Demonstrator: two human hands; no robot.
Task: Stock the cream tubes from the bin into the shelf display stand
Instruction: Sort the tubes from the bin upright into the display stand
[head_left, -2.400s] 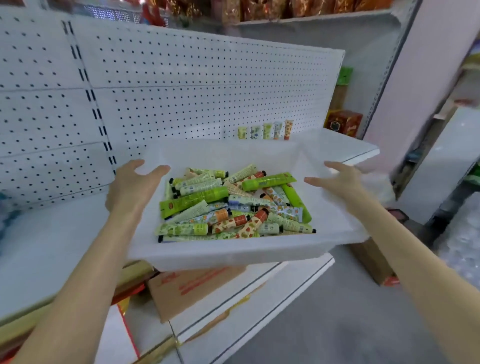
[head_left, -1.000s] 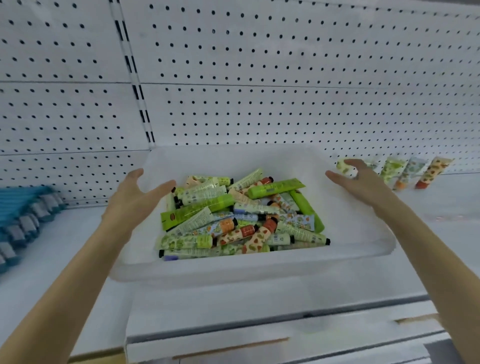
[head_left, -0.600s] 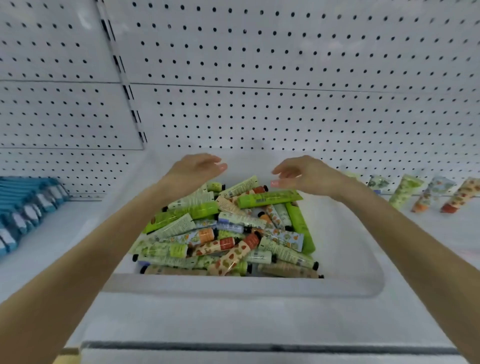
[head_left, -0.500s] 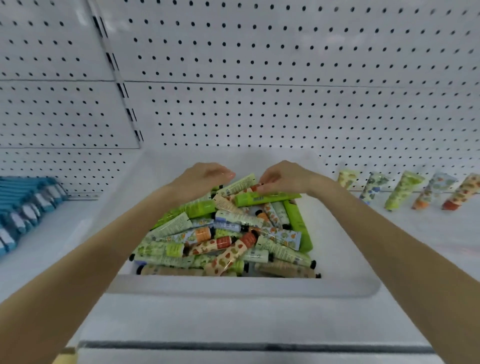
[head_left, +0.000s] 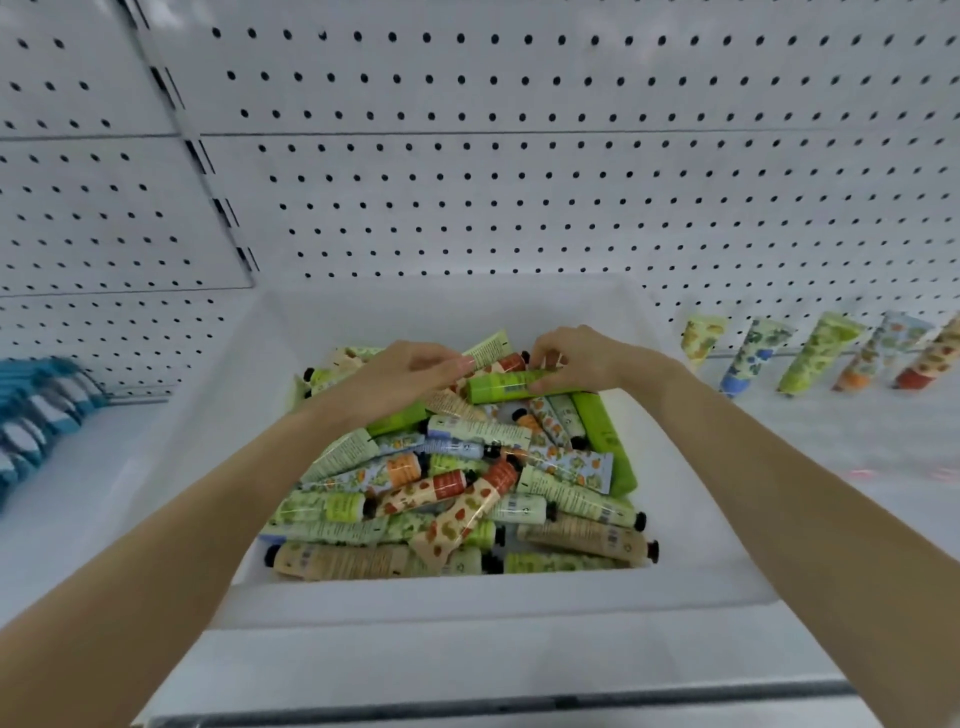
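1. One white shelf (head_left: 831, 467) under the pegboard (head_left: 519, 182) carries a translucent bin (head_left: 498, 597).
2. Dozens of cream tubes (head_left: 457, 499) lie heaped in the bin; five standing tubes (head_left: 810, 353) lean at the pegboard, right.
3. Atop the heap, the right hand (head_left: 576, 358) pinches a green tube (head_left: 498, 385).
4. Just beside it, the left hand (head_left: 405, 374) rests on the heap, fingers straight and together.

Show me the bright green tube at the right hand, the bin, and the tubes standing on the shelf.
bright green tube (head_left: 498, 385): head view, its labelled middle.
bin (head_left: 493, 597): head view, near wall's rim.
standing tubes (head_left: 813, 353): head view, body of the green middle one.
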